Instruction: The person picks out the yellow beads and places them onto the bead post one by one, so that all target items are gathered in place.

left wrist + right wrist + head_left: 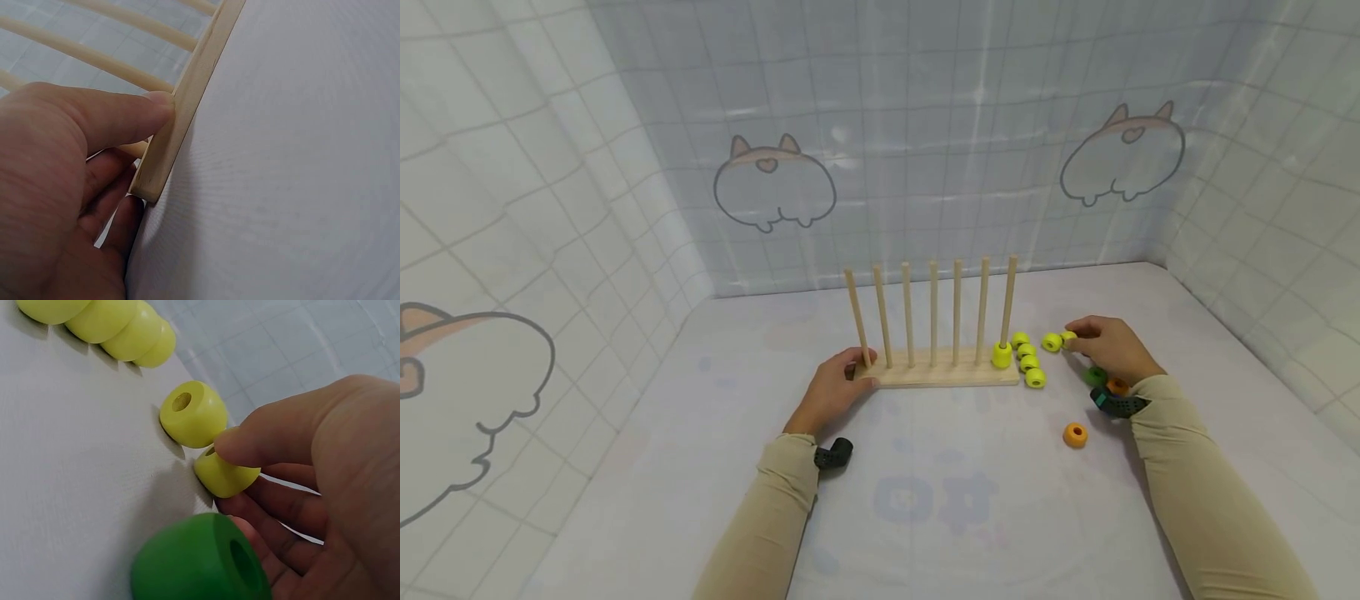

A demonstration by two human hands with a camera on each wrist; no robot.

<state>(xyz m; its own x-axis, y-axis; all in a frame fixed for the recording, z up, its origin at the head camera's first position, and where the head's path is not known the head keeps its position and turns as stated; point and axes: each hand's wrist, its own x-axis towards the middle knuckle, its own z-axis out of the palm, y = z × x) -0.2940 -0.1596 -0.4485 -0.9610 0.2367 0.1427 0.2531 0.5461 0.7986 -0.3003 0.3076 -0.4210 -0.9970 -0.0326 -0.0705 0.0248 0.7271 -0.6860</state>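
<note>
A wooden peg rack [943,375] with several upright dowels stands on the table. My left hand [835,387] grips its left end, thumb on the front edge of the base [181,119] and fingers behind. One yellow bead [1002,356] sits on the rightmost dowel. My right hand [1108,346] pinches a yellow bead [225,475] between thumb and fingers, low at the table. Right beside it lies another yellow bead [195,415], its hole showing. In the right wrist view a green bead [194,559] is close below the fingers.
Several yellow beads [1028,364] lie in a row just right of the rack. An orange bead [1075,435] rests nearer the front, and another orange bead [1117,386] is partly behind the right wrist. A tiled-pattern sheet [887,142] rises behind the table.
</note>
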